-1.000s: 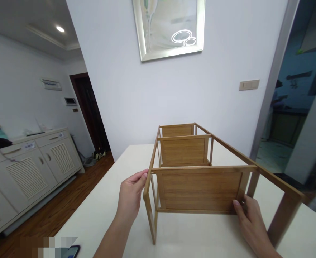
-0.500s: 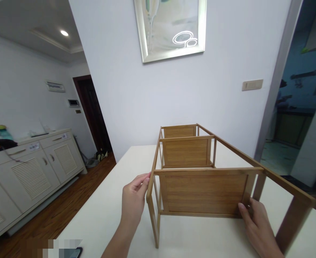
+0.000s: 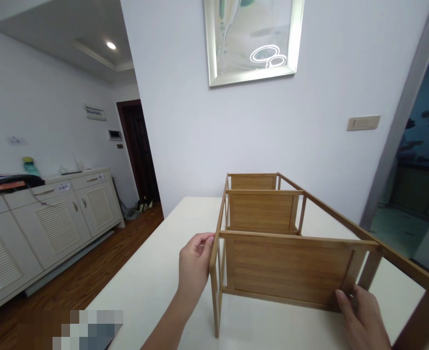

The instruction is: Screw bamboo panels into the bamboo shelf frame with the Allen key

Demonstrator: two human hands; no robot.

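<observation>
A brown wooden shelf rack (image 3: pixel 291 270) lies on its side on a white table (image 3: pixel 156 272), its panels standing upright one behind another. At its left rail is my left hand (image 3: pixel 197 260), fingers closed on the thin wooden bar near the front panel's corner. My right hand (image 3: pixel 366 311) grips the lower right edge of that nearest panel, with the thumb on its front face; the other fingers are partly hidden behind it. The rack's right front end runs out of view.
Behind the table rises a white wall with a framed picture (image 3: pixel 253 78) and a switch plate (image 3: pixel 364 123). A white louvred cabinet (image 3: pixel 64 218) stands at the left, across a wooden floor. A doorway opens on the right.
The view has turned slightly left, so the rack and both hands appear further right. Both hands keep their places on the rack.
</observation>
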